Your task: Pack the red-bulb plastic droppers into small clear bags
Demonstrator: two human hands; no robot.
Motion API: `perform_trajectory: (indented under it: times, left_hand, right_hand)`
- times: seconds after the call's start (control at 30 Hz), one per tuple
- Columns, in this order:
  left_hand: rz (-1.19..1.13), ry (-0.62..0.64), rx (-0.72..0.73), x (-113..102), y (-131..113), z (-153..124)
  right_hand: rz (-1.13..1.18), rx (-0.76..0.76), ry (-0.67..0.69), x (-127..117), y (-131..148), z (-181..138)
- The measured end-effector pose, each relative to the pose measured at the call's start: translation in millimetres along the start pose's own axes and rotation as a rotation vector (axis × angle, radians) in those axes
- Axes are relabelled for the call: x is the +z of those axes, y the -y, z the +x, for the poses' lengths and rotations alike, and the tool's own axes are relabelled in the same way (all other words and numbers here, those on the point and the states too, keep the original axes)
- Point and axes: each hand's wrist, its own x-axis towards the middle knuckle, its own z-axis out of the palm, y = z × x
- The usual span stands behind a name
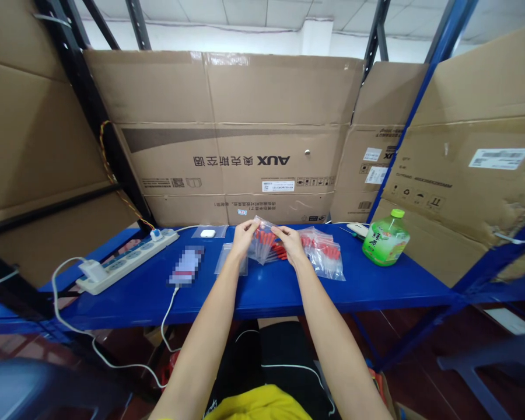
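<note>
At the frame's centre, the left hand [244, 232] and right hand [291, 242] each pinch a top corner of a clear plastic bag of red-tipped sticks [263, 242], fingers pressed on the film so it hangs just above the blue tabletop [262, 289]; filled bags of the same kind [326, 252] lie stacked right, beside a green drink bottle [385, 238]

It looked like a warehouse or stockroom: blue steel racking [402, 140], a blue shelf [376, 286] used as a bench, and flattened cardboard cartons [227, 134] lining the walls.
</note>
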Motion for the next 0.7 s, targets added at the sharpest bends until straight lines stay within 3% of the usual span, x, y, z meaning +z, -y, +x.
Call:
perform_trajectory:
  times: [0.1,0.27,0.43,0.5,0.6,0.7]
  left_hand:
    - [-0.044,-0.046,-0.043,-1,0,-1]
    - [-0.052,-0.049,-0.022,2,-3,-2]
    - [0.059,-0.04,-0.02,-6,-4,2]
    - [0.24,-0.172,-0.061,-16,-2,3]
    - [0.707,-0.438,-0.233,-32,5,0]
    - [0.968,-0.524,-0.358,-42,18,-3]
  right_hand:
    - [0.003,0.012,0.036,1,0,0]
    - [-0.032,-0.101,-0.004,0,11,0]
    - [-0.185,-0.159,-0.011,-36,36,-6]
    - [-0.312,-0.173,-0.071,-63,45,-9]
    - [-0.486,-0.143,-0.159,-106,51,-10]
    - [-0.702,-0.108,-0.276,-134,48,-11]
